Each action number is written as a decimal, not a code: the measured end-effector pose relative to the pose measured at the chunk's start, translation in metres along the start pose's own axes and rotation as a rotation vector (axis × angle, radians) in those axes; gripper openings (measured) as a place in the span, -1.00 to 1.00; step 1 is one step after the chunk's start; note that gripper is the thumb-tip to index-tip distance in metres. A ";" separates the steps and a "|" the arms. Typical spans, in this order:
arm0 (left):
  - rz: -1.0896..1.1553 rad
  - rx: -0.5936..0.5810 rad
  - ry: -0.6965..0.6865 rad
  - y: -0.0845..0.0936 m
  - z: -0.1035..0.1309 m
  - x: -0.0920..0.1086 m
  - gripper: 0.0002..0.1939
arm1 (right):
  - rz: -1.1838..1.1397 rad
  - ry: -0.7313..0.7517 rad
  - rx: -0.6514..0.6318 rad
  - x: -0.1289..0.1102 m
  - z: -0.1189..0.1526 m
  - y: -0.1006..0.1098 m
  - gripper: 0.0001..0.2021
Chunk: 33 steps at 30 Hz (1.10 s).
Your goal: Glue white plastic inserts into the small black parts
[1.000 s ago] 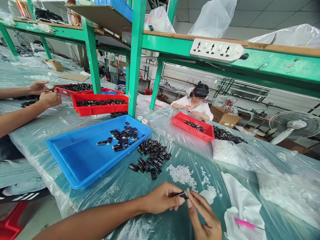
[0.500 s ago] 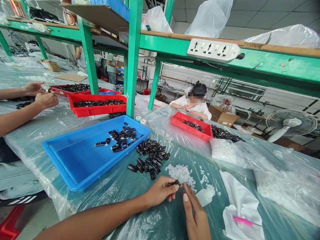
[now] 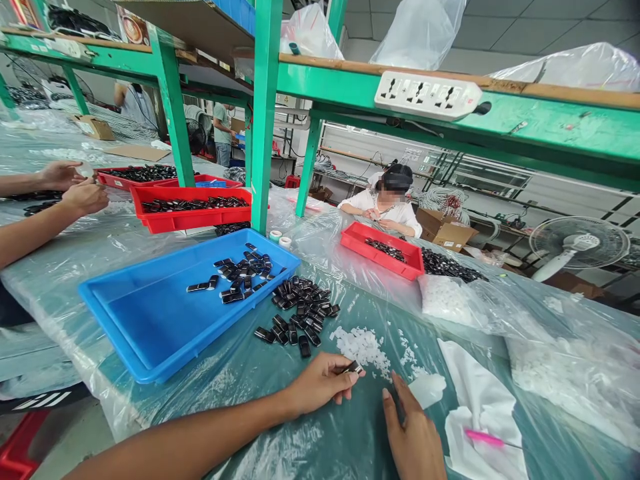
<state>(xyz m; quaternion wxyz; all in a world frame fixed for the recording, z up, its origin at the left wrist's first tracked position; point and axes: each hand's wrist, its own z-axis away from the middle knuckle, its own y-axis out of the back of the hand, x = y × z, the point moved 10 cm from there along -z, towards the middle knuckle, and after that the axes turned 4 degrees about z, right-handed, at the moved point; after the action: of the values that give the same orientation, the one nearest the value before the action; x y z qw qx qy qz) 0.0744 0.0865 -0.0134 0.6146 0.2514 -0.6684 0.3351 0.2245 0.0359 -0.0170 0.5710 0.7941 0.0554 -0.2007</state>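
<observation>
My left hand (image 3: 324, 385) pinches a small black rectangular piece (image 3: 355, 367) with a shiny end between thumb and fingers. To its right, my right hand (image 3: 416, 430) is open and low over the table, its thumb and index finger apart. Its fingertips are near a translucent white sheet-like piece (image 3: 429, 389); whether they touch it I cannot tell. Small white bits (image 3: 361, 347) lie scattered just beyond my hands. A loose pile of similar black pieces (image 3: 305, 303) lies beside the blue tray (image 3: 150, 327), which holds several more.
A pink-handled tool (image 3: 484, 437) rests on a white cloth (image 3: 475, 393) at right. Bags of white bits (image 3: 453, 303) lie behind it. Red trays (image 3: 193, 219) stand farther back, by a green post (image 3: 265, 120). Another person's hands (image 3: 85, 193) work at left; a person sits opposite.
My right hand has moved right, away from the black piece in my left hand. The translucent white piece has shifted right too. More of the black piece's shiny end shows.
</observation>
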 end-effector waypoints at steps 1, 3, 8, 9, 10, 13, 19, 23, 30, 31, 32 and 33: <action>0.009 -0.009 0.002 -0.002 0.000 -0.001 -0.47 | -0.003 0.056 0.031 -0.007 -0.001 0.003 -0.55; 0.041 -0.038 0.012 -0.006 0.000 -0.002 -0.46 | -0.025 0.178 0.044 -0.023 -0.002 0.003 -0.59; 0.069 -0.090 0.012 -0.014 0.002 0.002 -0.45 | -0.081 0.239 -0.010 -0.037 -0.005 -0.005 -0.66; 0.062 -0.097 0.007 -0.015 0.003 0.003 -0.46 | -0.098 0.233 -0.010 -0.037 -0.006 -0.004 -0.68; 0.056 -0.104 0.004 -0.016 0.004 0.004 -0.46 | -0.119 0.224 -0.008 -0.036 -0.006 -0.003 -0.70; 0.049 -0.114 0.001 -0.016 0.005 0.006 -0.46 | -0.206 0.163 0.015 -0.028 -0.008 0.003 -0.74; 0.079 -0.161 0.029 -0.022 0.006 0.004 -0.48 | -0.463 -0.018 0.098 -0.010 -0.003 0.017 -0.68; 0.101 -0.187 0.053 -0.025 0.007 0.000 -0.47 | -0.776 -0.179 0.147 -0.009 0.007 0.021 -0.70; 0.087 -0.192 0.049 -0.026 0.007 0.001 -0.47 | -0.826 -0.090 0.191 -0.034 0.013 0.032 -0.80; 0.086 -0.193 0.046 -0.026 0.007 0.001 -0.47 | -0.814 -0.081 0.197 -0.035 0.013 0.032 -0.81; 0.083 -0.193 0.042 -0.026 0.007 0.001 -0.48 | -0.802 -0.075 0.201 -0.035 0.013 0.033 -0.81; 0.079 -0.192 0.038 -0.026 0.007 0.002 -0.48 | -0.792 -0.070 0.204 -0.036 0.013 0.033 -0.81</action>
<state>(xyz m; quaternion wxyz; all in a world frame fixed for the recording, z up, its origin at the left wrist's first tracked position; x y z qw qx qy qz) 0.0889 0.0643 -0.0081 0.6348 0.1582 -0.6951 0.2980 0.1993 0.0172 0.0226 0.3695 0.7567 0.3171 -0.4361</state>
